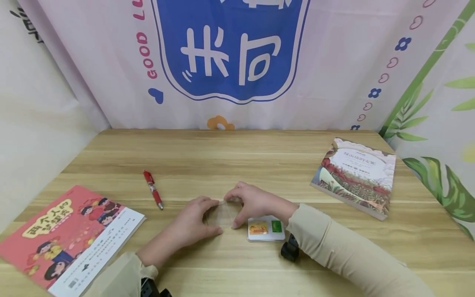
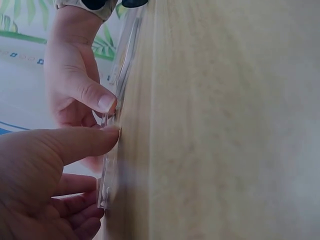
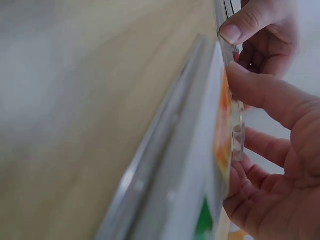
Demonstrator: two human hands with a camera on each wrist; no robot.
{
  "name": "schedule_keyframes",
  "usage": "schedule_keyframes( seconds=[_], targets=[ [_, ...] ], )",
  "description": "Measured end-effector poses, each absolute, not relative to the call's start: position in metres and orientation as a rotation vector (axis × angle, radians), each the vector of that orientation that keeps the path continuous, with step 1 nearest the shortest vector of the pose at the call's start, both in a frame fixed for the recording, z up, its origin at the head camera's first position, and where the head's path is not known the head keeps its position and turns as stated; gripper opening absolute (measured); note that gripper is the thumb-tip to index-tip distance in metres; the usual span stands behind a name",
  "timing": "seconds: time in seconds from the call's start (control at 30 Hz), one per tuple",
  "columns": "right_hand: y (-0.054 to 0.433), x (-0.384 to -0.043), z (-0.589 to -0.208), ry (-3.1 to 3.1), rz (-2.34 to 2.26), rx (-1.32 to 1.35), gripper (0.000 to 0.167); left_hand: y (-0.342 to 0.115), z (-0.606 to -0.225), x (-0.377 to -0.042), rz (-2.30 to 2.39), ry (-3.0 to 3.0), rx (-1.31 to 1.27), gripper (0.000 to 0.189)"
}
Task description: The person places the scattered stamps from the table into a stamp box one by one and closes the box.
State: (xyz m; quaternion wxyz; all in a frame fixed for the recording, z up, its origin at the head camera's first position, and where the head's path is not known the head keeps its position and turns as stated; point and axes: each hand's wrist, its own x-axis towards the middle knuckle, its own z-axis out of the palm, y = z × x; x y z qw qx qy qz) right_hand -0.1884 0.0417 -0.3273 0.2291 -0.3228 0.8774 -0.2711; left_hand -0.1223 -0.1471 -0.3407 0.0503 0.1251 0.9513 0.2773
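Note:
Between both hands, low over the middle of the table, is a flat, clear plastic lid-like piece (image 1: 224,215). The left hand (image 1: 194,220) pinches its left side, thumb at the near edge and fingers at the far edge. On the opposite side the right hand (image 1: 252,203) grips it the same way. Edge-on in the left wrist view, the clear piece (image 2: 102,192) shows a thin raised rim. A white flat case (image 1: 266,236) with an orange picture and a green picture lies just under the right wrist; it looms large in the right wrist view.
A red pen (image 1: 153,189) lies left of the hands. At the left front is a pink picture book (image 1: 70,235), and a second illustrated book (image 1: 356,177) lies at the back right. Printed curtains (image 1: 230,111) hang behind the table (image 1: 237,156).

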Motion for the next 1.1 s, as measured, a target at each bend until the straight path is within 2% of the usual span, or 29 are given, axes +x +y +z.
schedule_keyframes(
  seconds=[0.43,1.1],
  targets=[
    [0.057,-0.19,-0.328,2.421,-0.804,-0.913,0.066,-0.14,-0.341,-0.123,0.926,2.894,0.314,0.066],
    [0.08,-0.174,-0.327,2.46,-0.943,-0.883,0.066,-0.126,-0.343,-0.125,1.061,2.885,0.477,0.064]
  ],
)
